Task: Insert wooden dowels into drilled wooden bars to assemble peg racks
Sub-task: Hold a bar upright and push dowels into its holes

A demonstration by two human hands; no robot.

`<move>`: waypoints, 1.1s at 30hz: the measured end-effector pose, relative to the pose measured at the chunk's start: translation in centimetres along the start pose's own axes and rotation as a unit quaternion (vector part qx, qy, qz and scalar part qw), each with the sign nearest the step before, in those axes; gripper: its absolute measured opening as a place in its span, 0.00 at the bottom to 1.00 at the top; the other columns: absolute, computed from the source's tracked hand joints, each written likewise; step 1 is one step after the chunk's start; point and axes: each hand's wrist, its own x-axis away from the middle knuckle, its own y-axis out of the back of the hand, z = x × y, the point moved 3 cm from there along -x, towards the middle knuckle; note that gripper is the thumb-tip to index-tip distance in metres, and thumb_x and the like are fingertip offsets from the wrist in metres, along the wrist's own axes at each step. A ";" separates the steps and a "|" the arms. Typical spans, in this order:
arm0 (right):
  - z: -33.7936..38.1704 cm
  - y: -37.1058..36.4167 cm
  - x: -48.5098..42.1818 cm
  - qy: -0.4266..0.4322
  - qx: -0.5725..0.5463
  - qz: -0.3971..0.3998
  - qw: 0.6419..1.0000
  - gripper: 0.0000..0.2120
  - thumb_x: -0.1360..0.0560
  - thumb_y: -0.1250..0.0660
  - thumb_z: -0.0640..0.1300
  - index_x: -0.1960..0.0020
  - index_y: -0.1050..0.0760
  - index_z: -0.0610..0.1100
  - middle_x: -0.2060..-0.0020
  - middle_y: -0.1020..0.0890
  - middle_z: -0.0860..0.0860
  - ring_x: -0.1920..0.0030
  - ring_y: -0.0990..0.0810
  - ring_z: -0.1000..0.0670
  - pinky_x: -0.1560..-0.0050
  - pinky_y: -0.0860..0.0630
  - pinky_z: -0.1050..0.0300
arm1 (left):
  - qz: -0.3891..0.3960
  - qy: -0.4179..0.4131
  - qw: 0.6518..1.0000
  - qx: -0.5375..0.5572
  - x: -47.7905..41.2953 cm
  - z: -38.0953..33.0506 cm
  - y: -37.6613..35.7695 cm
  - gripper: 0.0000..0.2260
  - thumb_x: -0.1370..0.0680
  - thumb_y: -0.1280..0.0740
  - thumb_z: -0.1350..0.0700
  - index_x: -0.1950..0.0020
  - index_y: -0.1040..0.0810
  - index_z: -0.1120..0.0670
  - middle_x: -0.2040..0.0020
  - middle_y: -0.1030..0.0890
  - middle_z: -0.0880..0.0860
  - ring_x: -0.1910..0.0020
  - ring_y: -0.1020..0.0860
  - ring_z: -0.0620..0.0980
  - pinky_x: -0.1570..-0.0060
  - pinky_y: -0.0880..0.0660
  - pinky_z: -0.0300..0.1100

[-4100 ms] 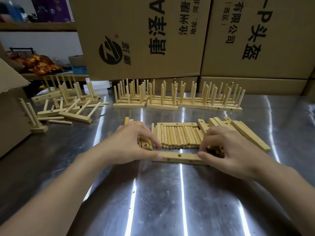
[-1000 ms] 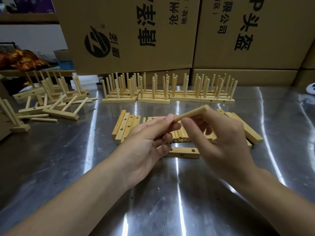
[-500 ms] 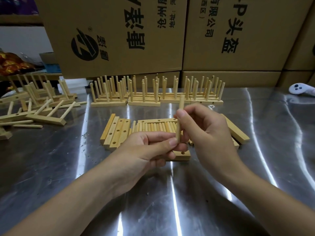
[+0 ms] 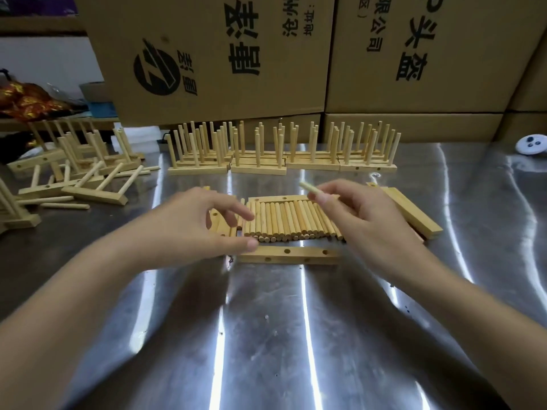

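Note:
A drilled wooden bar (image 4: 291,255) with three holes lies flat on the steel table in front of me. Behind it lies a row of loose dowels (image 4: 284,218). My right hand (image 4: 359,216) pinches one dowel (image 4: 309,187) above that row, its free end pointing up and left. My left hand (image 4: 195,223) hovers with fingers spread over the left end of the dowel row and holds nothing; its thumb is near the bar's left end. More bars lie partly under my left hand (image 4: 220,224) and at the right (image 4: 413,213).
Finished peg racks (image 4: 281,152) stand in a line at the back, before stacked cardboard boxes (image 4: 213,54). Tipped racks and loose dowels (image 4: 74,179) lie at the left. A white controller (image 4: 531,145) sits far right. Bare steel table (image 4: 281,335) stretches near me.
My left hand has let go of the dowel and moved left and down over the pile. My right hand keeps the dowel, now tilted up and left instead of upright.

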 end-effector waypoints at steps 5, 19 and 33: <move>-1.2 -0.7 0.4 -0.048 0.047 0.041 0.997 0.03 0.17 0.39 0.52 0.48 0.27 0.58 0.68 0.23 0.55 0.71 0.30 0.58 0.69 0.31 0.54 | 0.032 -0.008 0.998 -0.050 -0.5 0.9 -1.3 0.16 0.30 0.20 0.37 0.45 0.14 0.37 0.56 0.22 0.25 0.60 0.25 0.26 0.66 0.31 0.26; -0.4 -0.7 0.5 0.028 0.050 0.001 0.998 0.03 0.18 0.32 0.47 0.47 0.19 0.54 0.62 0.18 0.55 0.60 0.20 0.52 0.63 0.23 0.59 | 0.032 -0.018 0.999 -0.016 -1.1 1.1 -2.3 0.07 0.27 0.20 0.44 0.51 0.13 0.39 0.53 0.17 0.32 0.61 0.21 0.34 0.67 0.29 0.28; 2.2 -1.0 1.2 0.114 -0.009 -0.008 0.993 0.03 0.18 0.30 0.41 0.47 0.18 0.48 0.65 0.19 0.54 0.66 0.23 0.52 0.65 0.32 0.65 | -0.052 -0.074 0.969 0.231 -0.5 -1.2 -1.6 0.12 0.24 0.21 0.59 0.44 0.13 0.46 0.50 0.12 0.48 0.51 0.14 0.49 0.52 0.16 0.48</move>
